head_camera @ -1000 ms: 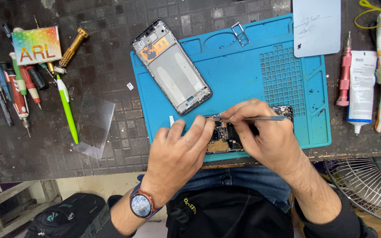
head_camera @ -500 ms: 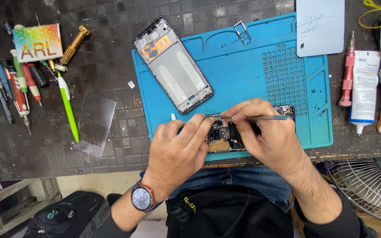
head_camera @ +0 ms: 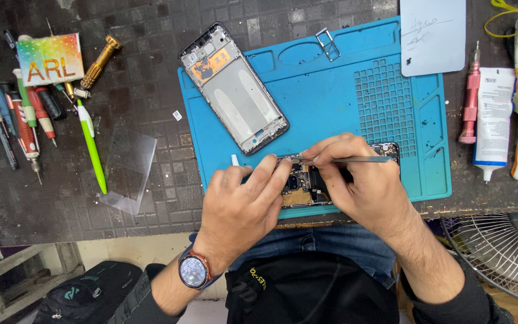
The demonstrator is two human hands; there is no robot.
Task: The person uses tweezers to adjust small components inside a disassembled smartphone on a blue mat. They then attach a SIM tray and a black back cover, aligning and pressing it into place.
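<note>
An opened phone body with exposed boards point(head_camera: 307, 183) lies at the near edge of a blue work mat point(head_camera: 343, 102). My left hand point(head_camera: 241, 207) presses on its left end, fingers resting over the boards. My right hand point(head_camera: 361, 186) covers the right part and grips thin metal tweezers point(head_camera: 355, 159), held flat with the tips pointing left over the phone's top edge. A bare phone frame point(head_camera: 235, 90) rests tilted on the mat's far left corner. A watch sits on my left wrist point(head_camera: 194, 271).
Screwdrivers, pens and a green tool point(head_camera: 91, 144) lie at the left beside a colourful card point(head_camera: 49, 59). A clear sheet point(head_camera: 128, 168) lies left of the mat. A white card point(head_camera: 433, 36), pink tool point(head_camera: 470, 102), white tube point(head_camera: 494, 120) sit right. A fan point(head_camera: 499, 252) stands below right.
Both hands stay on the phone body with only slight shifts; the tweezers keep the same flat pose. The view has drifted a little.
</note>
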